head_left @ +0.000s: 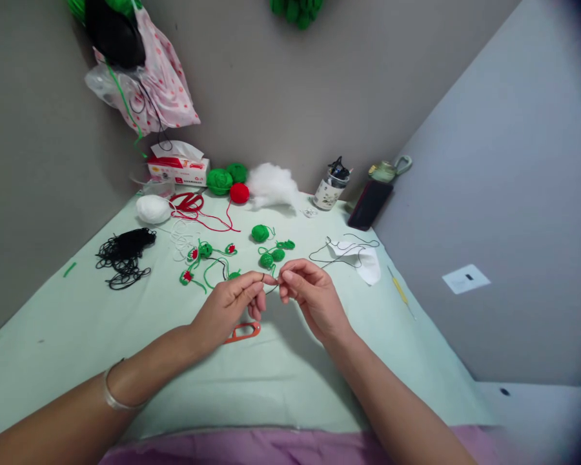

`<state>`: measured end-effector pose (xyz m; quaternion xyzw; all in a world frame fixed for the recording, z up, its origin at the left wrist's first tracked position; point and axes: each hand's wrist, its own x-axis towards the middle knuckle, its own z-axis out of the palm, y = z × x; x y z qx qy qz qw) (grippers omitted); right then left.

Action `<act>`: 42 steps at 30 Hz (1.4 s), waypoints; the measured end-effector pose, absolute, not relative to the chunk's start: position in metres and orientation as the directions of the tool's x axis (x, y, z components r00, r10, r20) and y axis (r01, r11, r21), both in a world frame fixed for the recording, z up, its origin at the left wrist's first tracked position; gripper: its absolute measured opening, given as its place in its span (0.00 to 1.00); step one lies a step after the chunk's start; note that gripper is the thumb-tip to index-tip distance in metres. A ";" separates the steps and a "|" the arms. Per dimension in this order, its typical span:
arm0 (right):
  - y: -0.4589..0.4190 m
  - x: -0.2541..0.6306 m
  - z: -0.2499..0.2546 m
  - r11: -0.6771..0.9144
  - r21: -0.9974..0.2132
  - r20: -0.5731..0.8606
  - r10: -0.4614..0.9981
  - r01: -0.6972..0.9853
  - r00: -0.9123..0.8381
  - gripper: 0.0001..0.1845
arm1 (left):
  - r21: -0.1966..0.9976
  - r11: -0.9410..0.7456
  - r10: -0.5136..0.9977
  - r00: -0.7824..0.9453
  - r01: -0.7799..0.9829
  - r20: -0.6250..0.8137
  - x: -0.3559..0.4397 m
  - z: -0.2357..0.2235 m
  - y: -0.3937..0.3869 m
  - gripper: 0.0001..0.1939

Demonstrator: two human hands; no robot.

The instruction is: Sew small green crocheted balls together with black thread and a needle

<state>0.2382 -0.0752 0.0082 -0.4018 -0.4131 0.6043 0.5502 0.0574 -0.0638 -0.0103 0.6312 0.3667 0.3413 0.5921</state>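
My left hand (pixel 235 296) is over the middle of the table, its index finger stretched to the right with a thin black yarn (pixel 263 277) looped around it. The thumb presses against the side of that finger, and the other fingers are curled. My right hand (pixel 312 294) pinches at the left index fingertip, where the yarn runs between the two hands. What lies inside this pinch is too small to see clearly. Under my left hand lies an orange tool with a looped frame (pixel 246 331), partly covered. Small green and red crocheted pieces (pixel 204 250) lie just beyond.
Farther back are green yarn balls (pixel 219 181), a red ball (pixel 239 193), white stuffing (pixel 272 186), a tissue box (pixel 179 170), a jar (pixel 330 190) and a phone (pixel 370 204). Tangled black yarn (pixel 126 252) is left; a yellow-handled hook (pixel 399 290) lies right.
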 end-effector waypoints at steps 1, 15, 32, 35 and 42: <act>-0.075 0.238 0.008 -0.046 -0.942 -0.028 0.998 -0.331 -0.061 0.07 | 0.994 -0.064 0.856 0.517 0.093 0.007 0.057 -0.012 -0.065 0.14; -0.081 0.238 0.005 0.035 -0.991 0.020 0.993 0.126 -0.119 0.10 | 0.723 -0.594 0.764 0.529 0.352 0.371 0.049 -0.029 -0.059 0.24; -0.092 0.230 0.007 0.159 -0.937 0.112 0.980 0.310 -0.164 0.10 | 0.603 -0.678 0.718 0.554 0.420 0.422 0.052 -0.026 -0.063 0.25; -0.092 0.230 0.007 0.161 -0.937 0.116 0.980 0.311 -0.160 0.10 | 0.596 -0.682 0.717 0.550 0.425 0.428 0.052 -0.026 -0.062 0.25; -0.091 0.231 0.005 0.137 -0.948 0.091 0.981 0.286 -0.169 0.12 | 0.587 -0.691 0.708 0.558 0.422 0.433 0.053 -0.027 -0.062 0.25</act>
